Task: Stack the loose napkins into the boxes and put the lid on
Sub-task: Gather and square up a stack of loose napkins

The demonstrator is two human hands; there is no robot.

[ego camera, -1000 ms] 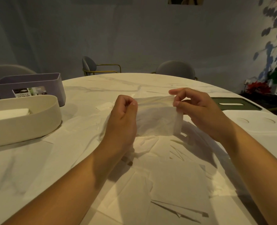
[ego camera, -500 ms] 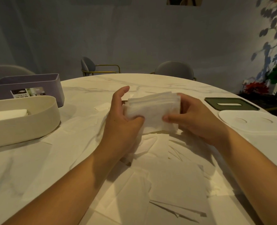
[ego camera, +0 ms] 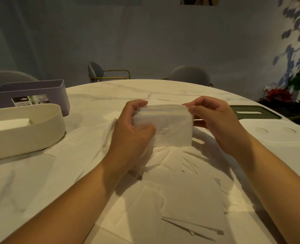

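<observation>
Both hands clamp one folded napkin stack [ego camera: 165, 126] above the table [ego camera: 110, 88].
My left hand [ego camera: 131, 131] and right hand [ego camera: 217, 124] each keep a closed grip on its ends; two boxes and two lids sit alongside.

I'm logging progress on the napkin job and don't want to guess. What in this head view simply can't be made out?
- Purple box: its inside is hidden by its own front wall.
- Cream box: cut off by the left edge; only part of its napkin stack shows.
- Label on the purple box: print too small to read.
- Held napkin stack: sheet count unreadable, with the left hand and right hand covering its ends.
</observation>
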